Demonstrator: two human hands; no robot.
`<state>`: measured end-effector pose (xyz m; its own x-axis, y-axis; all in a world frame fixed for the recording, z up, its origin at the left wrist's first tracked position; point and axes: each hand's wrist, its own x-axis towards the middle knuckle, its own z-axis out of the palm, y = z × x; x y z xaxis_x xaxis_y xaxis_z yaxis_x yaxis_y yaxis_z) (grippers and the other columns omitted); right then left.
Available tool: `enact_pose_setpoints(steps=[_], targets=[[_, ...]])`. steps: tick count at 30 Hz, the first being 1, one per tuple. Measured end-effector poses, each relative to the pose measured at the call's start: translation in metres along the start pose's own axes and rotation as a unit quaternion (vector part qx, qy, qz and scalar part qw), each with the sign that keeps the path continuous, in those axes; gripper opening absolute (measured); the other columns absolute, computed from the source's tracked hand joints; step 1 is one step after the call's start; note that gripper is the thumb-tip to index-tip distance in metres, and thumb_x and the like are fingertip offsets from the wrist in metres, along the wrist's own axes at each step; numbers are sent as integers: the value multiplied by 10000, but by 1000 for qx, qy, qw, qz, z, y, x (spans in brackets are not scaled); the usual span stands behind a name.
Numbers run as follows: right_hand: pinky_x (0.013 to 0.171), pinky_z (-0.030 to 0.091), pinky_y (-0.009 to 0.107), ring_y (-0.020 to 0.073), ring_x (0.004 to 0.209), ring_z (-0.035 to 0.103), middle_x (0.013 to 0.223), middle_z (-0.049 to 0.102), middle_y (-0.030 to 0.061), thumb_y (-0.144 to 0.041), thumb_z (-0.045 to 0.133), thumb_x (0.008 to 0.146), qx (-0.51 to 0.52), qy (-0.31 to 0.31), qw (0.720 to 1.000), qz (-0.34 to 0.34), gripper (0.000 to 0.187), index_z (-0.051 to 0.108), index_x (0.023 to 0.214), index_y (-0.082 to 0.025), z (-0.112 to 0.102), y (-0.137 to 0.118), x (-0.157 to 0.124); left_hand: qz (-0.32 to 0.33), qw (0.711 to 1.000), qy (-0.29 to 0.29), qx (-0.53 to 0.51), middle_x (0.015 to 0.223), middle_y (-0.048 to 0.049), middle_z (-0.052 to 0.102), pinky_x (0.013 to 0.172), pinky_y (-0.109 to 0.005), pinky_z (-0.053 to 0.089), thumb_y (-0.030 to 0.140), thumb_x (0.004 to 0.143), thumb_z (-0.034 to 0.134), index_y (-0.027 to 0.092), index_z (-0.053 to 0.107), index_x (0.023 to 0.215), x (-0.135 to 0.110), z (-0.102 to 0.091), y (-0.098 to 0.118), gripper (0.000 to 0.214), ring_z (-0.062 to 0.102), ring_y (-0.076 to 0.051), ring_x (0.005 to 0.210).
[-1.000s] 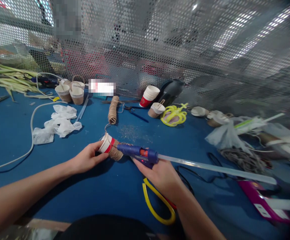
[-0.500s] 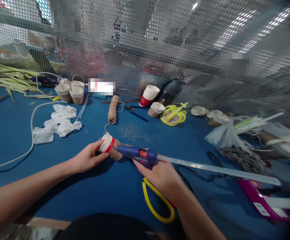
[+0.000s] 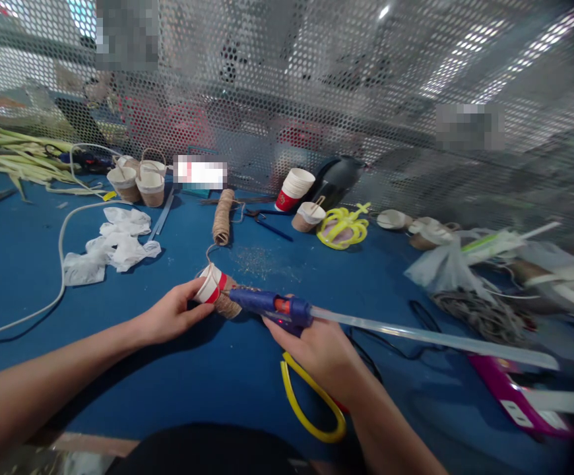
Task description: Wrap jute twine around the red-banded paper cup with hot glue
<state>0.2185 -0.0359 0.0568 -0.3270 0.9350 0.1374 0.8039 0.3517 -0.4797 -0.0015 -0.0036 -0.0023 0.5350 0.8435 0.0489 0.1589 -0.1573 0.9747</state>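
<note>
My left hand [image 3: 173, 313] grips a small paper cup [image 3: 214, 287] lying on its side, white with a red band, its lower half wrapped in brown twine. My right hand [image 3: 317, 346] is closed round a blue glue gun [image 3: 272, 305], whose nozzle touches the twine-wrapped part of the cup. A long clear glue stick [image 3: 430, 338] pokes out of the gun's back toward the right. A strand of twine runs from the cup up to a twine spool [image 3: 222, 216] farther back on the blue table [image 3: 24, 257].
Crumpled white plastic [image 3: 113, 244] and a white cable [image 3: 62, 257] lie at left. Finished twine cups [image 3: 138, 183] stand at the back left, stacked cups [image 3: 294, 188] and a yellow wire crown [image 3: 345, 229] behind. A yellow loop [image 3: 311, 409] lies under my right wrist. Clutter fills the right; perforated metal screen [image 3: 317, 86] behind.
The glue gun's nozzle has slid slightly left along the cup's twine wrap. Both hands otherwise stay where they were.
</note>
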Motion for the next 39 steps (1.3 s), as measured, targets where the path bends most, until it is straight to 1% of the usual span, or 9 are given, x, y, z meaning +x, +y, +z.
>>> enact_pose_setpoints(steps=[3,8,14,20,24,28,33,35,39], targets=[[654,494,324,227,719,623,757,660,88,-257,442,761,-17,-11,1000,-3,218,643,805,-186,-3,-2,1,4,1000,-2,-2,1098,-93,598,895,-308,406,252,819,477,115,493,1099,0,0,-1,312,548,-205,995],[665,500,313,223,727,628,764,664,82,-246,468,751,-3,0,1000,-16,189,642,784,-181,-1,-1,0,3,1000,0,3,1081,-91,603,892,-319,408,249,819,475,114,497,1082,0,-1,-3,296,551,-203,979],[652,510,307,219,726,633,772,669,78,-229,483,741,-2,-7,1000,4,181,654,785,-192,-1,-2,1,4,1000,-2,-16,1110,-88,593,908,-321,398,257,819,481,125,478,1117,0,0,-4,327,543,-206,1007],[717,504,334,236,792,631,828,673,87,-244,484,751,-21,0,1000,-5,209,665,840,-190,-2,-1,1,-1,1000,-1,-18,1099,-92,596,901,-330,404,280,817,485,125,488,1120,0,1,-4,340,546,-213,996],[710,503,332,231,783,631,810,676,82,-242,478,760,-2,-1,1000,20,209,660,845,-181,-1,1,1,-9,1000,2,-1,1071,-100,602,870,-329,422,282,816,483,111,491,1113,0,0,-3,343,553,-208,952],[783,475,365,244,848,619,880,673,97,-248,504,755,31,10,998,48,240,641,921,-140,6,6,2,-4,1000,2,19,1051,-95,609,865,-315,421,290,815,480,111,498,1113,-2,-1,-2,348,555,-207,943],[798,471,367,241,839,623,878,680,93,-249,526,747,57,18,996,68,244,643,928,-134,7,7,3,9,998,-2,60,973,-75,629,892,-321,403,278,813,478,129,483,1146,-2,-3,0,365,522,-225,1004],[798,473,359,236,833,626,869,684,83,-245,524,748,62,17,996,60,230,649,914,-145,4,5,3,12,998,-7,64,997,-76,623,913,-323,391,266,811,478,134,473,1158,-2,-4,1,371,501,-231,1043],[786,483,359,239,806,634,852,688,75,-248,520,745,73,-1,995,62,224,654,895,-149,1,2,2,25,998,-16,50,1164,-86,557,951,-324,366,256,816,472,150,416,1212,-2,-5,1,414,487,-224,1083]])
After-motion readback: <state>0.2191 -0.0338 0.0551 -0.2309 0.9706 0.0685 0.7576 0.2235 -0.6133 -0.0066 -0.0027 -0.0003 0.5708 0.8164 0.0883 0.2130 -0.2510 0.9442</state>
